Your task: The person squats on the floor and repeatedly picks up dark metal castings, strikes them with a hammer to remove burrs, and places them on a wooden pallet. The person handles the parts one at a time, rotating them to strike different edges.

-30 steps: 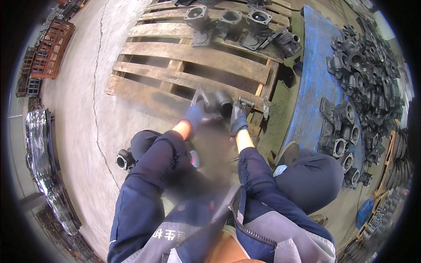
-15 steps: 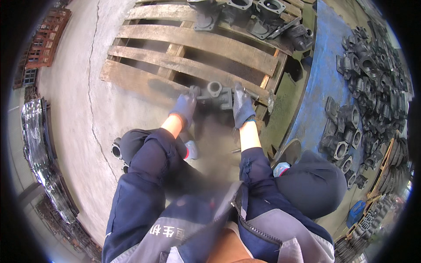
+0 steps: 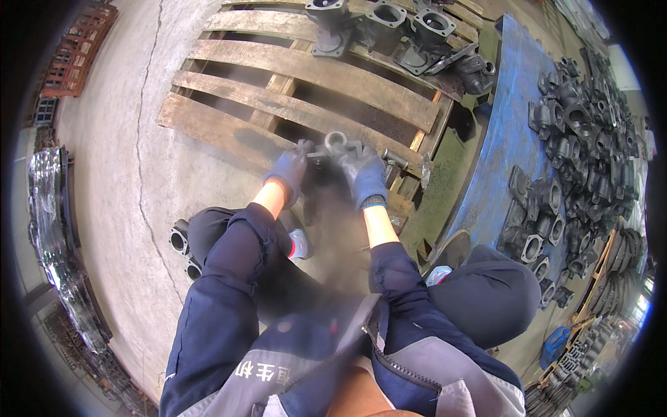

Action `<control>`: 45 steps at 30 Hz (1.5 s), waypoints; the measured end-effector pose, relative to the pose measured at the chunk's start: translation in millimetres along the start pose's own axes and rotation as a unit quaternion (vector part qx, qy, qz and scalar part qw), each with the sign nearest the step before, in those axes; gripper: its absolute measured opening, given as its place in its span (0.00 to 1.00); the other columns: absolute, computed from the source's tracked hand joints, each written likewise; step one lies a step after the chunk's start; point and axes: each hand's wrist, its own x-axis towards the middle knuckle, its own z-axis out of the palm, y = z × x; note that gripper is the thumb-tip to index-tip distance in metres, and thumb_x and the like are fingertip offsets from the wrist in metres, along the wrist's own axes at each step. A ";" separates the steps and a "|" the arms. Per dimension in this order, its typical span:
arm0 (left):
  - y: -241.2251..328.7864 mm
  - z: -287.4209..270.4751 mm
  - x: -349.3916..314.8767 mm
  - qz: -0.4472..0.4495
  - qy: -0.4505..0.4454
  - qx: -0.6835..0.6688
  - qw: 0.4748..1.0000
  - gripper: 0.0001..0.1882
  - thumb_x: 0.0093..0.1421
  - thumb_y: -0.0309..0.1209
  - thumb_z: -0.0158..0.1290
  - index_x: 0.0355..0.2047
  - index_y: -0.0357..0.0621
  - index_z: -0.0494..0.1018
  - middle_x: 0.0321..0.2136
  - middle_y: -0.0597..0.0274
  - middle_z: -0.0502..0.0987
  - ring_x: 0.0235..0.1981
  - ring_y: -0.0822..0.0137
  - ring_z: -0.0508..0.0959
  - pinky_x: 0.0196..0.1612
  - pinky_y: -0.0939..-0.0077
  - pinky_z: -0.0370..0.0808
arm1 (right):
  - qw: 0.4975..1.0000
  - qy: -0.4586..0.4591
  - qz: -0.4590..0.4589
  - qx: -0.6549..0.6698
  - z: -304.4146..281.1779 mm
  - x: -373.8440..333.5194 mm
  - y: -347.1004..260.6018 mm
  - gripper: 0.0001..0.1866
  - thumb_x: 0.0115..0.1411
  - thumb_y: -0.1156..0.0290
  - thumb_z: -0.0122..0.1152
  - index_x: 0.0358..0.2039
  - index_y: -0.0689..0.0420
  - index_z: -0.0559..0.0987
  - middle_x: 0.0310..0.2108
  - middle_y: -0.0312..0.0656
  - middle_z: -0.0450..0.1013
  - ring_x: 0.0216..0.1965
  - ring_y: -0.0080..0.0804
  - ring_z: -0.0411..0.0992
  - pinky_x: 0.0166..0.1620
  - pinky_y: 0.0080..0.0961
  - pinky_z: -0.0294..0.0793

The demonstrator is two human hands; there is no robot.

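Note:
Between my knees, at the near edge of a wooden pallet (image 3: 326,68), is a dark grey metal casting (image 3: 336,141) with a round ring-shaped opening facing up. My left hand (image 3: 286,172), in a blue-grey work glove, is closed on its left end. My right hand (image 3: 364,176), gloved alike, is closed over its right side and hides much of that part. The casting's lower part is dark and blurred. Just right of my right hand, a short metal rod or tube (image 3: 394,158) rests by the pallet's corner.
Several flanged castings (image 3: 384,19) stand on the pallet's far part. To the right, a blue sheet (image 3: 486,163) carries a large heap of similar castings (image 3: 580,132). More castings (image 3: 179,240) sit beside my left knee. A wrapped stack (image 3: 52,208) is at the far left.
My right hand has shifted left from the casting's right end and now covers its right side. My left hand stays at the left end. The view has shifted slightly.

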 end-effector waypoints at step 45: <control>31.5 29.4 44.9 -0.177 0.052 -0.578 0.795 0.32 0.65 0.53 0.44 0.57 0.37 0.69 0.54 0.40 0.73 0.57 0.45 0.72 0.58 0.57 0.67 | 0.737 -0.120 0.119 0.655 -70.4 -29.7 71.9 0.19 0.69 0.57 0.50 0.40 0.64 0.76 0.20 0.33 0.69 0.19 0.22 0.69 0.20 0.20 0.69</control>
